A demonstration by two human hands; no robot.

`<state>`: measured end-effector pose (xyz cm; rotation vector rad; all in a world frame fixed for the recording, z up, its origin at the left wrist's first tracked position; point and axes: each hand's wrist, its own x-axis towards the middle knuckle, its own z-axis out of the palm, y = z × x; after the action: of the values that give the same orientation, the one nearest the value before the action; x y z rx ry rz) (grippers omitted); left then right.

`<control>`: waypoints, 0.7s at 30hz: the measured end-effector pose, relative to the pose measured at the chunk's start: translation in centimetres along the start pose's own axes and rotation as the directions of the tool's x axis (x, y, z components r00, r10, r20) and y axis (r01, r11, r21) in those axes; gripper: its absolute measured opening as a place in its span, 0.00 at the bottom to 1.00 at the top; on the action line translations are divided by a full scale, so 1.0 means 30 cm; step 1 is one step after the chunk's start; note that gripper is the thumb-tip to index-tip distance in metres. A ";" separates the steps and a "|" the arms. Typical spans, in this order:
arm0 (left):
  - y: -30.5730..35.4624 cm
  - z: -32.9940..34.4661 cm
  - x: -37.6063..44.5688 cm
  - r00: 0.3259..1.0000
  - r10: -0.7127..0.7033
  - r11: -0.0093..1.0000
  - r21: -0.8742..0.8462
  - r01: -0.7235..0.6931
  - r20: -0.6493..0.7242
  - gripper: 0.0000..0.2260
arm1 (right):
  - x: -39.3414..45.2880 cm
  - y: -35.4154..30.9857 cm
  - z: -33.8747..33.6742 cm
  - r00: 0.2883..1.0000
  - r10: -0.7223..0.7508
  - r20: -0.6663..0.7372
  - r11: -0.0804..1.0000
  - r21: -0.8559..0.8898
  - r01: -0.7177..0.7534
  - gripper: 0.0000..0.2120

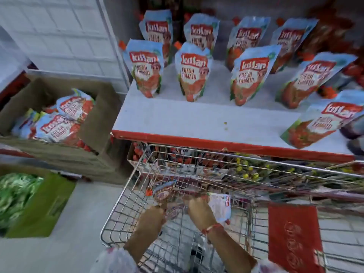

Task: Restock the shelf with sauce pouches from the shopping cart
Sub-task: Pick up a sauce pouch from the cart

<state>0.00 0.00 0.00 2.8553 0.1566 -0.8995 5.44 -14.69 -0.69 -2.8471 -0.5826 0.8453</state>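
Note:
Both my hands reach down into the wire shopping cart. My left hand grips a sauce pouch with a red cap, lifted near the cart's left side. My right hand holds another pouch, its pale back facing up. Above the cart, the white shelf with a red front edge carries several upright tomato sauce pouches in rows. One pouch leans at the shelf's right front.
A cardboard box holding more sauce pouches sits on the neighbouring shelf at left. A green carton of green packets stands on the floor below it. A red flap hangs on the cart's right. Lower shelf goods show through the cart wires.

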 end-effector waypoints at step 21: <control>0.019 -0.415 -0.208 0.895 0.089 0.355 -0.826 -0.438 -0.437 0.05 | -0.301 0.072 -0.384 0.843 0.056 -0.536 0.666 0.649 0.368 0.05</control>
<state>1.97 1.16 13.75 1.8067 0.1417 -0.1129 5.48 -20.23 13.04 -2.0649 -0.3027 0.1574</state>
